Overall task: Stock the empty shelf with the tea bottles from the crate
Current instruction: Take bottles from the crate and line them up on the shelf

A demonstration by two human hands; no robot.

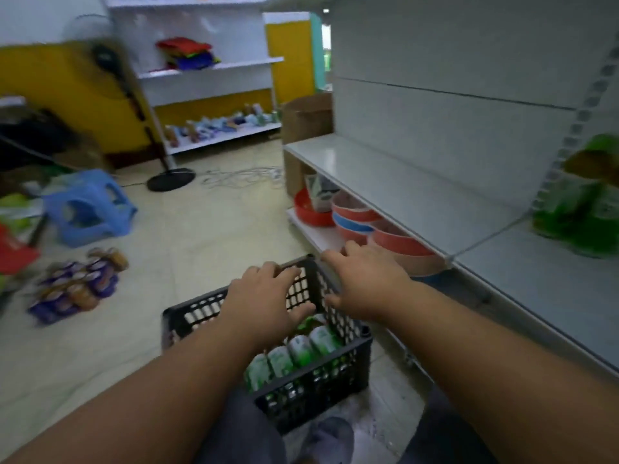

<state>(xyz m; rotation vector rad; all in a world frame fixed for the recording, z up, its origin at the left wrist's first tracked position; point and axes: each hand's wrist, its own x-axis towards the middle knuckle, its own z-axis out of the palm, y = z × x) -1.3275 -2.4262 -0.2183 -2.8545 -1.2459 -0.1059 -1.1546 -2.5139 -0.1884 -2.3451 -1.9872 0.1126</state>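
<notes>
A black lattice crate point(338, 383) stands on the floor in front of me, with several green-labelled tea bottles point(301, 353) lying inside. My left hand point(268, 299) hovers over the crate's far part, fingers spread and holding nothing. My right hand point(365, 283) is above the crate's far right corner, fingers also spread and holding nothing. To the right runs a bare grey shelf point(395, 182). Green tea bottles point(582, 209) stand on the neighbouring shelf section at the far right.
Pink and blue bowls point(361, 222) sit on the bottom shelf under the bare one. On the floor to the left are a blue stool point(90, 209), packs of purple cans point(77, 286) and a fan base point(170, 179). A cardboard box point(308, 118) stands behind the shelf.
</notes>
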